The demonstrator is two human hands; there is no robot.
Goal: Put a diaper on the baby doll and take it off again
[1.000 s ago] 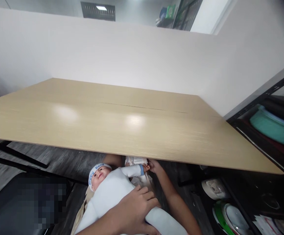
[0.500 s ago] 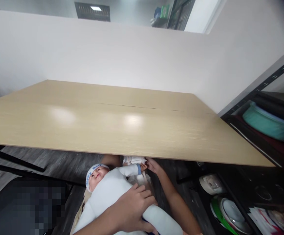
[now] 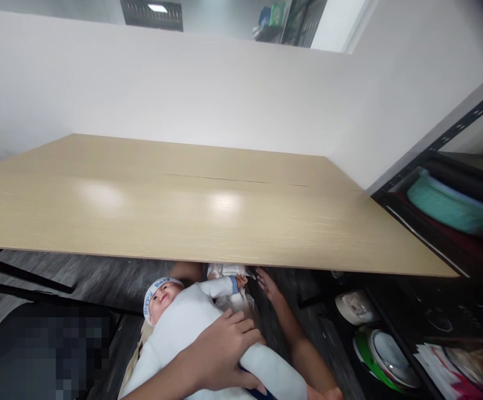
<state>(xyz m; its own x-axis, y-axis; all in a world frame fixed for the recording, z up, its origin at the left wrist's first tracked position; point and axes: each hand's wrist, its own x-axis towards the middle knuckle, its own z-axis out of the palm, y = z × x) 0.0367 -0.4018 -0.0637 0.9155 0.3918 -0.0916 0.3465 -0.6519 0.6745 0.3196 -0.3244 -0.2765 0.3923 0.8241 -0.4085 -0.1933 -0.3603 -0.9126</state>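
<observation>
A baby doll [image 3: 191,322] in a white outfit with blue cuffs and a lettered white hat [image 3: 156,289] lies on its back below the table edge, head to the left. My left hand [image 3: 229,347] lies across its lower body, fingers over the top of its leg and thumb beneath, closed around it. Dark blue material shows under the thumb. Beyond the doll's arm, a white packet [image 3: 227,270] is partly hidden by the tabletop, with clear plastic [image 3: 241,303] near it. My right hand [image 3: 267,284] is beside these, fingers apart, holding nothing visible.
A wide wooden tabletop [image 3: 225,216] stretches ahead, its near edge above the doll. Dark shelving [image 3: 416,266] on the right holds a teal item [image 3: 453,205], a round lidded thing with green [image 3: 387,361] and papers. A black chair seat [image 3: 29,350] is at the lower left.
My right hand has drawn slightly right, away from the doll's hand and the packet, and its fingers have spread. My left hand keeps its hold on the doll. The view has shifted slightly.
</observation>
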